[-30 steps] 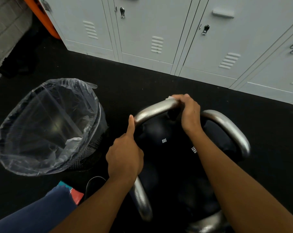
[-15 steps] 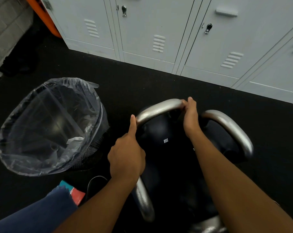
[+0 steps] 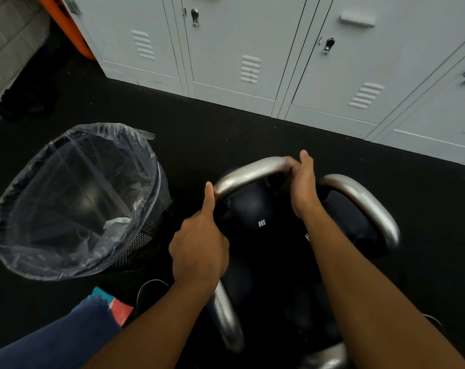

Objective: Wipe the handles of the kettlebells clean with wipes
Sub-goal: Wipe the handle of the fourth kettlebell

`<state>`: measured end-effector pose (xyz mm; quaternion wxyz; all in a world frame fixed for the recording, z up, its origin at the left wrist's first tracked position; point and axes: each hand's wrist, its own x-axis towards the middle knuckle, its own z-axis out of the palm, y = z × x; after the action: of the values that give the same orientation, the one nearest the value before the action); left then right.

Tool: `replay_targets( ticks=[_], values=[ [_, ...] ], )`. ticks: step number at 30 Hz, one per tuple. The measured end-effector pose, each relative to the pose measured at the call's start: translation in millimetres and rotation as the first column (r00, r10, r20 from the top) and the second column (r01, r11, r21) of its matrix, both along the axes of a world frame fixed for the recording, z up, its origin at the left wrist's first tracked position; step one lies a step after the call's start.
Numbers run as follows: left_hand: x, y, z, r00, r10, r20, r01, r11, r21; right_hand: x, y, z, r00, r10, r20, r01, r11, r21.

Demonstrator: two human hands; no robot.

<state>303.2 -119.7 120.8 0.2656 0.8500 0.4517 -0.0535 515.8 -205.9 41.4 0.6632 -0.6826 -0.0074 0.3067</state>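
A black kettlebell (image 3: pixel 252 209) marked 8KG stands on the floor with a silver handle (image 3: pixel 247 173) arching over it. My left hand (image 3: pixel 199 249) grips the handle's left leg, thumb straight up along the metal. At the handle's right end my right hand (image 3: pixel 303 182) wraps round the metal; the wipe is hidden under its fingers. Right of it stands a second kettlebell, its silver handle (image 3: pixel 364 201) untouched. A third handle (image 3: pixel 226 315) shows below my left wrist.
A mesh bin with a clear plastic liner (image 3: pixel 74 257) stands at the left, a crumpled white wipe (image 3: pixel 116 222) inside. Grey lockers (image 3: pixel 239 49) line the back. A teal and red packet (image 3: pixel 116 307) lies by my blue-clad knee (image 3: pixel 52 342) on the black floor.
My right hand has slid from the top of the handle down its right end, and the white edge of wipe seen earlier is now covered. The left hand has kept its grip.
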Motion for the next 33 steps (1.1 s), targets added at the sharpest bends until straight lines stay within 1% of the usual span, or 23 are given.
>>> replay_targets(
  ticks=[3, 7, 11, 14, 19, 21, 24, 26, 31, 33],
  values=[
    [0.1, 0.1, -1.3, 1.000, 0.001, 0.002, -0.001, 1.000, -0.001, 0.7, -0.4, -1.0, 1.000, -0.015, -0.009, 0.015, 0.999, 0.037],
    [-0.1, 1.2, 1.0, 1.000, 0.004, -0.012, -0.004, 1.000, -0.002, -8.7, 0.8, -8.0, 0.992, -0.115, -0.045, 0.112, 0.991, -0.074],
    [0.1, 0.2, 2.7, 1.000, 0.009, -0.003, -0.009, 1.000, -0.006, -16.6, 0.7, -10.5, 0.989, -0.148, -0.029, 0.142, 0.976, -0.164],
    [-0.2, 0.4, 1.7, 1.000, 0.012, 0.004, -0.012, 1.000, -0.005, -30.2, -4.2, -12.2, 0.979, -0.198, -0.045, 0.190, 0.972, -0.142],
    [-0.3, 0.2, -0.1, 1.000, 0.012, 0.016, -0.012, 1.000, 0.006, -54.6, -5.6, -10.3, 0.952, -0.268, -0.150, 0.272, 0.962, 0.011],
    [0.0, 0.5, -0.4, 1.000, 0.014, 0.019, -0.014, 1.000, 0.006, -62.0, -2.8, -5.2, 0.945, -0.304, -0.122, 0.307, 0.952, 0.003],
    [1.0, 0.4, -1.5, 1.000, 0.018, 0.013, -0.018, 1.000, 0.013, -51.7, -3.5, -4.6, 0.930, -0.368, -0.007, 0.365, 0.923, -0.123],
    [1.6, 0.9, -1.9, 1.000, 0.020, 0.009, -0.020, 1.000, 0.012, -42.9, -5.2, -0.3, 0.927, -0.372, 0.052, 0.375, 0.906, -0.195],
    [1.0, 1.1, -2.1, 1.000, 0.025, 0.018, -0.025, 1.000, 0.003, -45.5, 3.1, -4.0, 0.923, -0.384, 0.016, 0.384, 0.918, -0.102],
    [1.1, 1.7, -1.4, 1.000, 0.020, 0.020, -0.020, 1.000, 0.002, -50.6, 7.5, -10.4, 0.920, -0.392, 0.028, 0.393, 0.915, -0.089]
  ],
)
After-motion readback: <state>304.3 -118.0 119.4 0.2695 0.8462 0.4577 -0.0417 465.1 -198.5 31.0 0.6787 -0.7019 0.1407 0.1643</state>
